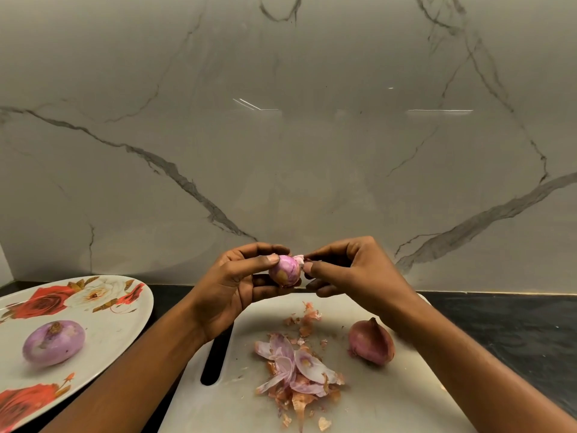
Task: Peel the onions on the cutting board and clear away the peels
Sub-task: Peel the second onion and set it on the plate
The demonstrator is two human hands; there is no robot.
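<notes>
Left hand [231, 285] is curled round onion [284, 270] over cutting board [390, 401] so peels [299, 370] land there — skin [299, 259] at 1 o'clock is pinched by right hand [352, 270].

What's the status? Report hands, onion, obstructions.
Both up: left hand grips held onion, right hand pinches its loose skin. One unpeeled onion waits on cutting board; peeled onion on plate. Loose peels piled on board, not yet cleared.

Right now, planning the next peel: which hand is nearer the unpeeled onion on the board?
Right. The right hand is raised just beyond the unpeeled onion; the left hand, holding another onion, is farther left.
</notes>
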